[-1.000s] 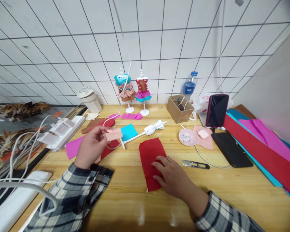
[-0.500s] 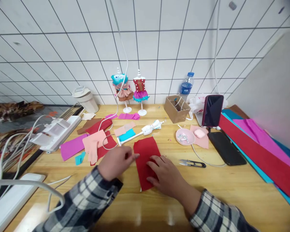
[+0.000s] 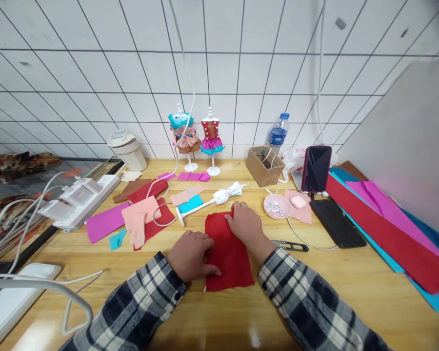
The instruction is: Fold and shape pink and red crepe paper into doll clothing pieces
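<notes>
A red crepe-like sheet lies flat on the wooden table in front of me, its lower edge slightly uneven. My left hand rests on its left edge, with the thumb stretched over the sheet and apart from the bent fingers. At the top right corner, my right hand has its fingers bent closely over the edge and its thumb on the sheet. Just beyond lies a small white dress form on its side. Thread snips lie right of my right forearm, which partly covers them.
Coloured scraps are spread to the left. Two dressed mini mannequins stand by the tiled wall. A cardboard box, a pink dish of small beads, a phone and long coloured sheets are on the right. Power strips and cables lie left.
My right hand has moved up from the sheet's middle to its top right corner. My left hand has come down onto the left edge. The sheet now shows wider and flatter.
</notes>
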`<state>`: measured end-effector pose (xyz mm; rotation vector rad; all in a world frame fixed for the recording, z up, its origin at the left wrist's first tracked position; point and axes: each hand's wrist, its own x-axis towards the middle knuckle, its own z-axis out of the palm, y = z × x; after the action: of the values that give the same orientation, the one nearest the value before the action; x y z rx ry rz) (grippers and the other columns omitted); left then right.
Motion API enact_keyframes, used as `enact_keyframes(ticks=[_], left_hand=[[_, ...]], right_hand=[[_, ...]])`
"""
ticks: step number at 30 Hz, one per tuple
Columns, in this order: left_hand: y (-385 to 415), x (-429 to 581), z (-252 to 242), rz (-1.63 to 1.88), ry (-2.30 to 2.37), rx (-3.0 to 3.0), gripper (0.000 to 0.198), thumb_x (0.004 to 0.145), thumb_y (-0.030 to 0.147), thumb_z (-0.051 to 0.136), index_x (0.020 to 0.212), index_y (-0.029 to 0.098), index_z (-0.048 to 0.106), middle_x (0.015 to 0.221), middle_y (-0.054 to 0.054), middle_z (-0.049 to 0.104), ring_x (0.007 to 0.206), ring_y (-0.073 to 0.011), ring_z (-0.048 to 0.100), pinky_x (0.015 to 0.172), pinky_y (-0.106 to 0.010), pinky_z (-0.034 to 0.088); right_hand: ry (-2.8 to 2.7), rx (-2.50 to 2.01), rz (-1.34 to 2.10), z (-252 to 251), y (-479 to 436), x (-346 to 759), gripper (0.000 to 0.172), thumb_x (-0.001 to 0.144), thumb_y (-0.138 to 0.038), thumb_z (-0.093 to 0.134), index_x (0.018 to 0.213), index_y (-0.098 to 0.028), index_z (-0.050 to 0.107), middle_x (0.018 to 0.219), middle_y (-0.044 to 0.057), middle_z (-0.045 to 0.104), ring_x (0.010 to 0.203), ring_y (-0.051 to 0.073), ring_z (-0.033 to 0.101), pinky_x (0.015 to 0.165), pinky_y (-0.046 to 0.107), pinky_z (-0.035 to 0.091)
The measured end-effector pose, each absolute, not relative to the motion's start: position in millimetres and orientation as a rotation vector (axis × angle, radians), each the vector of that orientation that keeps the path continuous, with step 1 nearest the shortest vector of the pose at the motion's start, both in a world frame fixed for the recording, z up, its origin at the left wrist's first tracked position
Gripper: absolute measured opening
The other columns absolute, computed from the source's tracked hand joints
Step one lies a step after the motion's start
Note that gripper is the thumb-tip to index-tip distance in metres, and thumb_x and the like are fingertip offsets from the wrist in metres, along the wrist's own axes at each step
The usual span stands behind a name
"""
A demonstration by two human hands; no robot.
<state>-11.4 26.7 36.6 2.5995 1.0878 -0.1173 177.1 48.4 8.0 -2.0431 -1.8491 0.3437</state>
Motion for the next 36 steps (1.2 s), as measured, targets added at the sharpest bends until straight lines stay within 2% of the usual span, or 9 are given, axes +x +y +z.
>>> enact_keyframes(ticks=[4, 7, 10, 16, 19, 23, 28, 32, 36], left_hand=[[28, -19, 26, 0.143, 1.199, 2.454, 0.050, 0.060, 0.065, 0.074, 0.073, 0.018, 0.061, 0.077, -0.006, 0.062, 0.077, -0.0250, 0.059, 0.069, -0.035, 0.042], [33, -21, 17, 0.698, 1.366, 2.104, 0.070, 0.055, 0.056, 0.082, 0.108, 0.016, 0.060, 0.112, -0.015, 0.061, 0.104, -0.0322, 0.057, 0.085, -0.043, 0.046], [39, -19, 11, 0.941, 1.056, 1.595, 0.095, 0.057, 0.048, 0.084, 0.137, 0.021, 0.041, 0.139, -0.017, 0.047, 0.123, -0.0331, 0.051, 0.098, -0.045, 0.044], [32, -15, 9, 0.500, 0.701, 1.171, 0.046, 0.067, 0.035, 0.082, 0.105, 0.014, 0.070, 0.110, -0.012, 0.072, 0.104, -0.0329, 0.065, 0.096, -0.045, 0.047], [21, -12, 11, 0.527, 0.650, 0.981, 0.046, 0.064, 0.026, 0.084, 0.106, 0.013, 0.070, 0.111, -0.013, 0.072, 0.107, -0.0315, 0.064, 0.097, -0.043, 0.047], [13, -10, 17, 0.532, 0.651, 0.773, 0.037, 0.066, 0.021, 0.082, 0.100, 0.010, 0.071, 0.100, -0.014, 0.075, 0.100, -0.0293, 0.068, 0.091, -0.039, 0.052], [22, -14, 26, 0.836, 0.654, 0.686, 0.031, 0.071, 0.020, 0.078, 0.100, 0.014, 0.069, 0.093, -0.009, 0.076, 0.087, -0.0230, 0.071, 0.082, -0.032, 0.055], [24, -14, 28, 0.929, 0.744, 0.756, 0.036, 0.064, 0.016, 0.082, 0.097, 0.017, 0.068, 0.076, -0.003, 0.073, 0.061, -0.0146, 0.066, 0.057, -0.023, 0.051], [20, -9, 25, 0.934, 0.738, 0.832, 0.038, 0.060, 0.017, 0.084, 0.094, 0.018, 0.069, 0.072, -0.001, 0.071, 0.063, -0.0144, 0.063, 0.059, -0.024, 0.048]], right_hand=[[-1.889, -1.814, 0.353, 4, 54, 189, 0.006, 0.086, -0.025, 0.058, 0.081, -0.020, 0.057, 0.099, 0.008, 0.061, 0.098, 0.025, 0.055, 0.084, 0.036, 0.042], [-1.875, -1.621, 0.391, 6, 48, 196, 0.008, 0.092, -0.027, 0.048, 0.087, -0.021, 0.052, 0.095, 0.004, 0.061, 0.091, 0.018, 0.055, 0.082, 0.030, 0.042], [-1.710, -1.326, 0.588, 8, 42, 195, 0.012, 0.092, -0.033, 0.046, 0.087, -0.023, 0.047, 0.073, -0.003, 0.052, 0.068, 0.014, 0.049, 0.067, 0.026, 0.040], [-1.365, -1.075, 0.922, 10, 45, 186, 0.016, 0.092, -0.040, 0.047, 0.091, -0.026, 0.040, 0.061, -0.008, 0.038, 0.050, 0.012, 0.036, 0.051, 0.024, 0.032], [-1.428, -1.170, 0.811, 13, 49, 187, 0.016, 0.091, -0.040, 0.047, 0.094, -0.025, 0.044, 0.064, -0.006, 0.046, 0.056, 0.013, 0.045, 0.056, 0.025, 0.037], [-1.669, -1.455, 0.408, 38, 36, 208, 0.031, 0.088, -0.041, 0.053, 0.112, -0.022, 0.053, 0.105, 0.007, 0.063, 0.087, 0.020, 0.059, 0.073, 0.032, 0.044], [-2.040, -1.874, 0.186, 62, -25, 260, 0.027, 0.093, -0.038, 0.045, 0.092, -0.024, 0.068, 0.087, 0.005, 0.070, 0.079, 0.020, 0.063, 0.066, 0.031, 0.043], [-2.228, -2.033, 0.071, 32, -63, 287, 0.031, 0.092, -0.024, 0.042, 0.105, -0.024, 0.069, 0.108, 0.010, 0.068, 0.093, 0.023, 0.064, 0.077, 0.034, 0.048], [-2.248, -2.091, 0.051, 7, -71, 295, 0.032, 0.088, -0.016, 0.044, 0.111, -0.019, 0.067, 0.109, 0.014, 0.066, 0.096, 0.025, 0.062, 0.085, 0.037, 0.047]])
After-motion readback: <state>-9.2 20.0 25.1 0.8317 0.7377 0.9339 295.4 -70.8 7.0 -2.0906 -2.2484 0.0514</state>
